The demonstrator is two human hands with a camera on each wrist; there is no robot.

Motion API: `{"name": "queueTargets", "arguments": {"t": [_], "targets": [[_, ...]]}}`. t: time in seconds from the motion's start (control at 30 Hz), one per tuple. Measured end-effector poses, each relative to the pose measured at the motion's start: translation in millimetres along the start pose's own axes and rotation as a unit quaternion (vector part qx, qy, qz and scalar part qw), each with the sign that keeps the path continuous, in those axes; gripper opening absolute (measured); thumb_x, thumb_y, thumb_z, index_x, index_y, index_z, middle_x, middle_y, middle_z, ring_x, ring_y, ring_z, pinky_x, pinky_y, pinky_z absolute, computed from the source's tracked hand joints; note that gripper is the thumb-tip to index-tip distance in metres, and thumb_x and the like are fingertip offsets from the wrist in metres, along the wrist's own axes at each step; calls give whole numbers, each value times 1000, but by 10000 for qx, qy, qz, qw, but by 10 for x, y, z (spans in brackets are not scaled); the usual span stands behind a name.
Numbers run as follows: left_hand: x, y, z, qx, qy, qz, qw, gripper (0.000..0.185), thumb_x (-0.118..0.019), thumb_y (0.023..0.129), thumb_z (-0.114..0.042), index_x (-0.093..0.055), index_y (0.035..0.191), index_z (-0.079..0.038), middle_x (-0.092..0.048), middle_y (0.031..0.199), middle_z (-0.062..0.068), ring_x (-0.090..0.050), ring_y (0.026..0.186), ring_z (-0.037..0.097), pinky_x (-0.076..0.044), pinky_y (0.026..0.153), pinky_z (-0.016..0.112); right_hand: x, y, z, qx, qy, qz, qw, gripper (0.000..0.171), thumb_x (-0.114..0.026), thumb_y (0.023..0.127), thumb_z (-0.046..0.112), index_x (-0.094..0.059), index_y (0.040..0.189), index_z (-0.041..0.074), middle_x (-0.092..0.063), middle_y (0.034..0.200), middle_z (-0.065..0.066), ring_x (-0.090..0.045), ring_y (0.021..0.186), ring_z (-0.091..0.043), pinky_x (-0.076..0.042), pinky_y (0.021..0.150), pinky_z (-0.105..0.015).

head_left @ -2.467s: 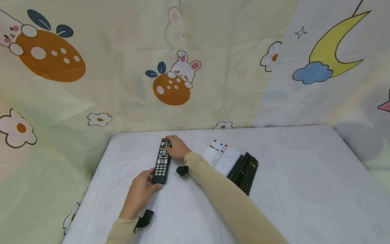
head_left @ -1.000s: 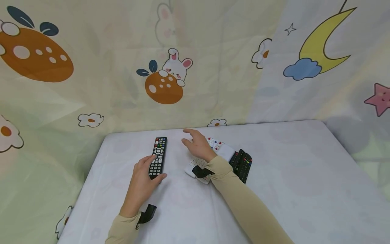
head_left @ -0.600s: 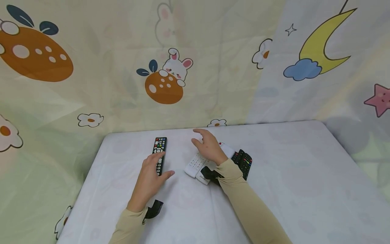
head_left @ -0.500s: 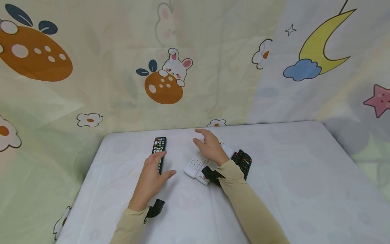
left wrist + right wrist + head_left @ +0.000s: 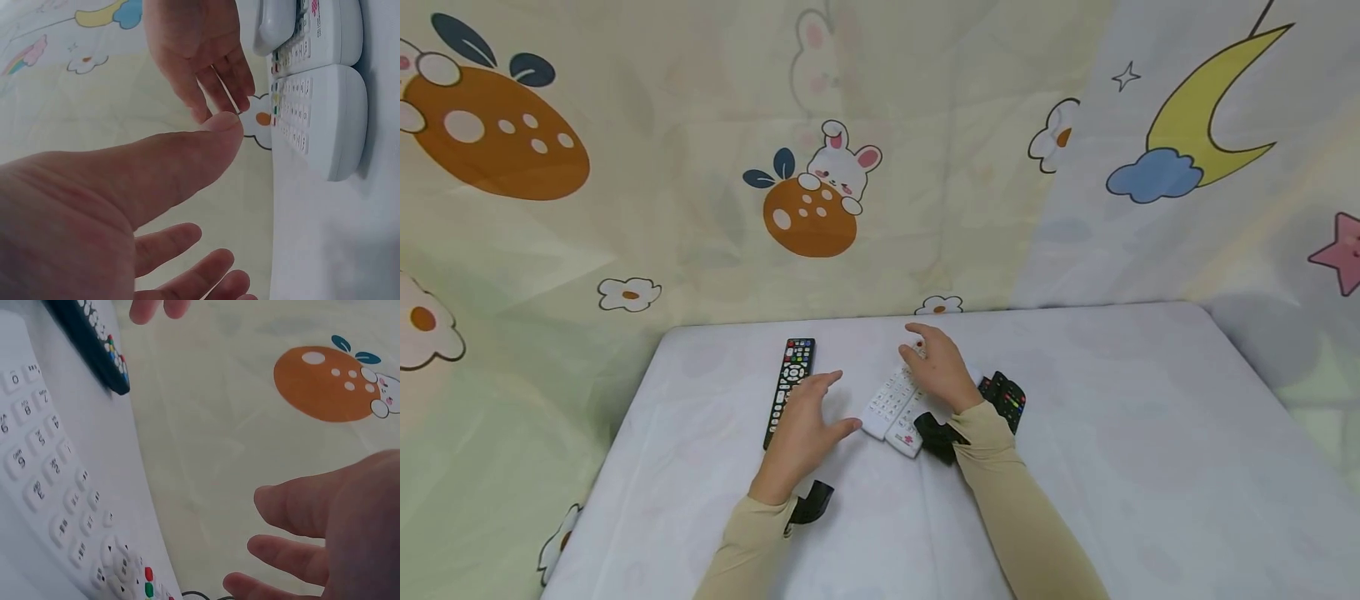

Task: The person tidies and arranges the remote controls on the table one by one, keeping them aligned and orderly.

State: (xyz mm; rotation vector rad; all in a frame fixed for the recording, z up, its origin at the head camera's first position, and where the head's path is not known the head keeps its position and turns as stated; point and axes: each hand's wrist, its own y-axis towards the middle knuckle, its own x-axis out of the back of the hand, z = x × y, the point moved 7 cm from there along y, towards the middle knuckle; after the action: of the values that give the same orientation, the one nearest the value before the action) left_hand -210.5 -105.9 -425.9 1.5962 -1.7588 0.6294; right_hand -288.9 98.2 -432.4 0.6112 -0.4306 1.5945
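A black remote control (image 5: 792,367) lies at the left of the table, its lower part hidden by my left hand (image 5: 801,437). That hand is held apart from it with fingers and thumb spread, holding nothing. Over two white remote controls lying side by side, one nearer the left (image 5: 889,402) and one nearer the right (image 5: 907,432), hovers my right hand (image 5: 942,367). Its thumb and fingers are extended and grip nothing. In the left wrist view a rounded white piece (image 5: 276,25) lies on top of the white remotes. Both palms face each other there.
Behind the right hand, black remote controls (image 5: 1009,400) lie tilted together, partly hidden by the sleeve. A white cloth covers the table (image 5: 1120,433). A printed curtain (image 5: 700,167) hangs right behind the table's far edge.
Both hands have let go of the black remote, which stays on the table. My right hand has moved right, over the white remotes, and my left hand has lifted off and shifted right.
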Motion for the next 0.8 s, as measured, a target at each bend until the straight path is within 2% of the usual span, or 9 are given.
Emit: {"name": "queueTargets", "arguments": {"t": [0.47, 0.67, 0.8], "targets": [[-241, 28, 6, 46, 61, 311, 9995, 73, -88, 78, -20, -55, 141, -3, -53, 142, 18, -51, 130, 34, -43, 107, 48, 14, 43, -134, -117, -236, 10, 9997, 50, -58, 100, 20, -49, 144, -2, -51, 144, -25, -43, 137, -40, -34, 113, -52], [-282, 38, 19, 79, 157, 383, 9991, 73, -87, 79, -21, -55, 141, -3, -54, 142, 18, -50, 130, 34, -42, 107, 48, 15, 76, -159, -64, -311, 59, 9995, 50, -57, 101, 21, -50, 144, -3, -52, 143, -25, -44, 137, -39, -35, 113, -51], [-298, 43, 32, 88, 168, 430, 9989, 73, -87, 79, -20, -55, 142, -3, -55, 139, 17, -53, 127, 33, -44, 105, 47, 30, 74, -201, -195, -506, 79, 9985, 50, -56, 101, 22, -50, 144, -3, -53, 143, -24, -45, 136, -39, -36, 112, -52]]}}
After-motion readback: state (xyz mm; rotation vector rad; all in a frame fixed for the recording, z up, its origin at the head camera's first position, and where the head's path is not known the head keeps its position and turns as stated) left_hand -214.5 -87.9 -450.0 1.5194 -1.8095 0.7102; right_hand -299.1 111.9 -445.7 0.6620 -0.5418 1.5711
